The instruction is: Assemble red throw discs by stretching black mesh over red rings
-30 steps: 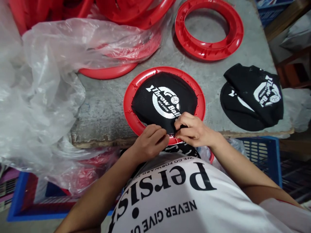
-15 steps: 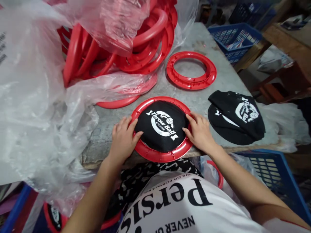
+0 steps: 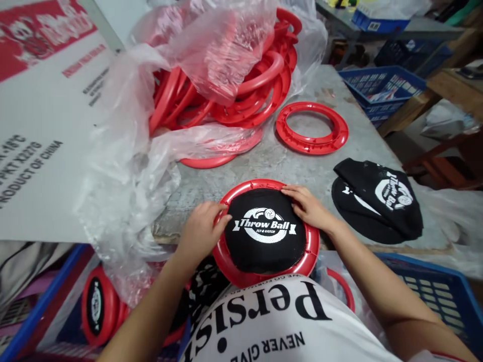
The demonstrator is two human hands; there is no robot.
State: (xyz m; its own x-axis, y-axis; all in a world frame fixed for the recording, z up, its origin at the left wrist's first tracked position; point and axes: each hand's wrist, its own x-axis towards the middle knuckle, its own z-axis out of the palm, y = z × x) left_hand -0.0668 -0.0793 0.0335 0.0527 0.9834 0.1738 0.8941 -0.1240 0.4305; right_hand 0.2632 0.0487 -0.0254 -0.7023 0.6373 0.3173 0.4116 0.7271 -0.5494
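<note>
A red plastic ring (image 3: pixel 313 246) lies at the near edge of the grey table (image 3: pixel 279 163), partly over the edge. A black mesh fabric (image 3: pixel 264 229) printed "Throw Ball" is stretched across it. My left hand (image 3: pixel 202 231) rests on the ring's left side, fingers pressing the fabric's edge. My right hand (image 3: pixel 307 206) lies on the upper right rim, fingers flat on the fabric. A pile of black printed fabrics (image 3: pixel 377 206) lies to the right. A bare red ring (image 3: pixel 312 127) sits farther back.
A clear plastic bag (image 3: pixel 211 65) full of several red rings (image 3: pixel 241 95) fills the table's back left. A printed white carton (image 3: pixel 41 125) stands at left. Blue crates (image 3: pixel 422 294) are at lower right and back right (image 3: pixel 381 88). Finished red discs (image 3: pixel 100 304) lie in a crate at lower left.
The ring and fabric have been turned so the print reads level, and pulled closer to me. Both hands have shifted along the rim. The camera has tilted up.
</note>
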